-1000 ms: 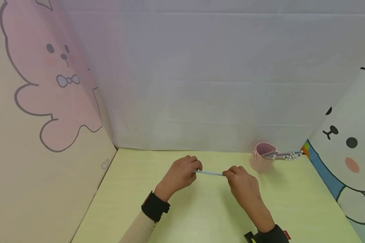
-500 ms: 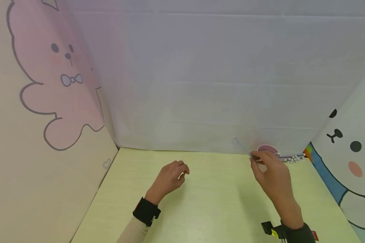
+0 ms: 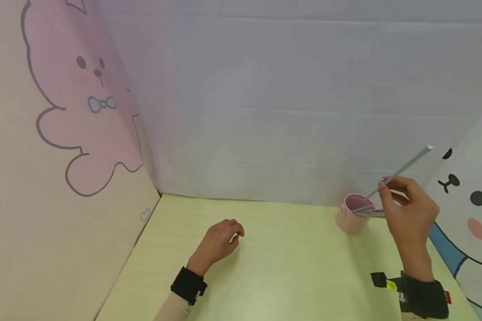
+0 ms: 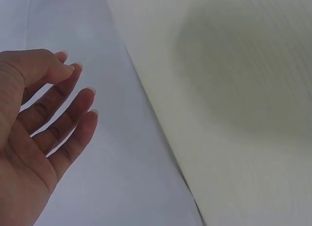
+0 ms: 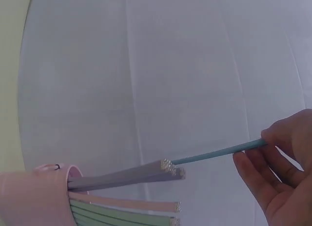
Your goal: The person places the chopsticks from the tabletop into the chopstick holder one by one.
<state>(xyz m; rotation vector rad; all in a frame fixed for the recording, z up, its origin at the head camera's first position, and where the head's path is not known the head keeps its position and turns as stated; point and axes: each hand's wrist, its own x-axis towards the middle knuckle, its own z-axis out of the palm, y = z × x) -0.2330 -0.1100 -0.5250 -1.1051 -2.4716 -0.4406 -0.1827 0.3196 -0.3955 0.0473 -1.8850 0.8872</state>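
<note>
My right hand pinches a thin light-blue stick between thumb and fingers. The stick slants, its pale end up to the right and its lower part at the mouth of a pink bucket. In the right wrist view the blue stick passes behind purple sticks, so its lower end is hidden. Pink and green sticks with sparkly ends also poke out of the bucket. Well left of it, my left hand hovers with loosely bent fingers, holding nothing; the left wrist view shows its palm bare.
The bucket stands near the back right of a pale yellow-green table. A white sheet hangs behind it. Side walls carry cartoon animals: a pink one at left, a white one at right.
Earlier both hands held the stick between them over the table. The left let go and drew back left; the right carried the stick right to the bucket and tilted it.
</note>
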